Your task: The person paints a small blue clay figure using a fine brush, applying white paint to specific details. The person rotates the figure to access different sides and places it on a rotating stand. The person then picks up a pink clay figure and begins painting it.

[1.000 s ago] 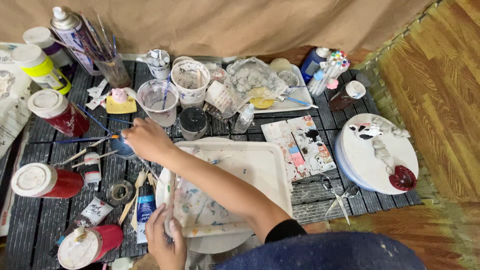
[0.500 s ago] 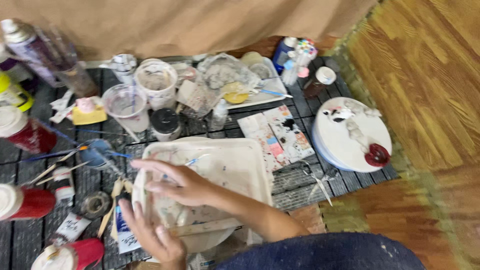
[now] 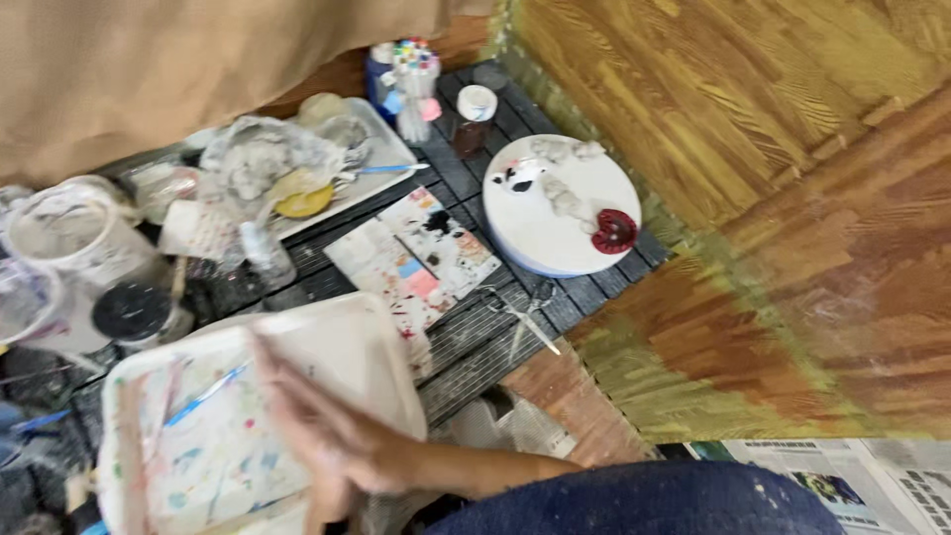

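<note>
Over paint-smeared white tray at tabletop's near-left corner: one hand, blurred, fingers spread flat, grip open, clutching nothing; which hand unclear. Blue brush lies on tray. Beyond: paint-blotted paper sheets, scissors, round white board near right edge.

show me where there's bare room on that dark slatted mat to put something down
Bare slats lie below the round white disc, beside the scissors, and right of the white tray. The wooden floor to the right is open. Around the plastic cups and crumpled paper it is crowded.
</note>
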